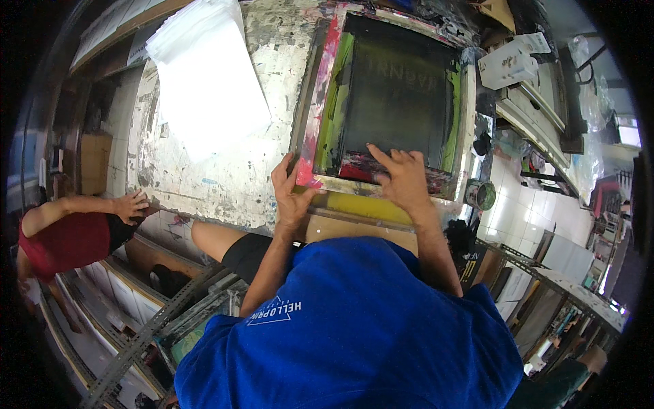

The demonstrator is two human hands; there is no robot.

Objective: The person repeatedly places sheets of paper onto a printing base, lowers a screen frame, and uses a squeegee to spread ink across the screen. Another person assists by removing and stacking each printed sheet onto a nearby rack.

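A screen-printing frame (320, 88) with a dark mesh, smeared with pink and green ink, lies on a paint-stained worktable (225, 177). My left hand (289, 187) grips the frame's near left corner, thumb on top. My right hand (402, 174) presses flat on the frame's near edge, fingers spread toward the mesh. A yellow strip (361, 204) shows just under the frame's near edge, between my hands.
A stack of white sheets (204, 75) lies on the table's left part. Another person in a red top rests a hand (129, 204) on the table's left edge. A tape roll (481, 194) sits right of the frame. Metal shelving (157, 320) stands below.
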